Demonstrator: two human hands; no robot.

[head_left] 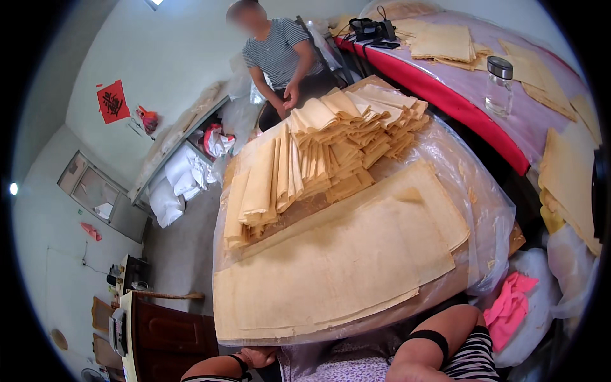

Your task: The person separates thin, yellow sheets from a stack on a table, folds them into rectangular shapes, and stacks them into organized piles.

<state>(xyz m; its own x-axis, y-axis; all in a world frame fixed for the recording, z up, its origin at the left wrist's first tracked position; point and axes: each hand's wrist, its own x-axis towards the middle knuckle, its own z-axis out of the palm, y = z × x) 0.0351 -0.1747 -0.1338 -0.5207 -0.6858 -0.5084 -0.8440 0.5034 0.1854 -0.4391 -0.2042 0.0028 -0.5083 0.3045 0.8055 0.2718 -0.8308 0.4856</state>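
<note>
Bench (519, 241) is plastic-wrapped, presumably to keep flat tan sheets (337, 261) clean; folded sheets (261, 184) are heaped behind. Opening and hold of left grip (258, 356) cannot be told; right grip is unseen.

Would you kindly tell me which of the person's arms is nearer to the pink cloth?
The right: the right arm is just left of the pink cloth, while the left arm is far across, at the picture's lower left.

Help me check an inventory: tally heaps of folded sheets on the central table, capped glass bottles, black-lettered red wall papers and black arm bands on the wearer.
Heap of folded sheets: 1
Capped glass bottle: 1
Red wall paper: 1
Black arm bands: 2
Total: 5
</note>
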